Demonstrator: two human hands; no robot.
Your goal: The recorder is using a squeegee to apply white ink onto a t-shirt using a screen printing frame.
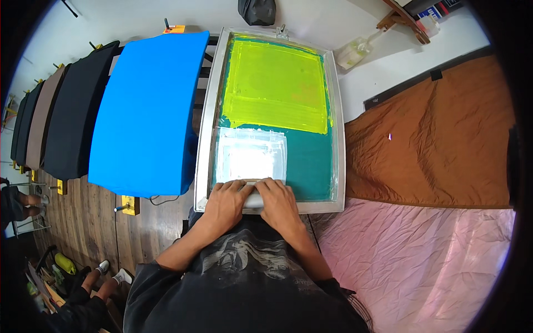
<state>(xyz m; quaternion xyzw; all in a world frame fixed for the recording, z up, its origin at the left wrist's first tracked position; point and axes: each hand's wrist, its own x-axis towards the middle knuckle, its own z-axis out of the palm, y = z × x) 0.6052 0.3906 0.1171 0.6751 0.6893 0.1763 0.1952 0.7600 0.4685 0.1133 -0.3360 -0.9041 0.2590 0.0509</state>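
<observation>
Both my hands grip a pale squeegee (254,201) at the near end of a screen-printing frame (338,139). My left hand (225,202) wraps its left part and my right hand (279,202) its right part, with the thumbs close together. The blade's lower edge is hidden under my fingers. Just beyond the fingers, white ink (250,158) lies in a square patch on the green mesh (310,166). A larger yellow-green rectangle (277,83) covers the mesh's far half.
Left of the frame a blue shirt (150,111) is stretched over a board, with black shirts (78,116) and a brown one (47,119) on further boards. Brown cloth (433,139) and pink sheeting (411,261) lie at the right. Another person's legs (102,283) show at the lower left.
</observation>
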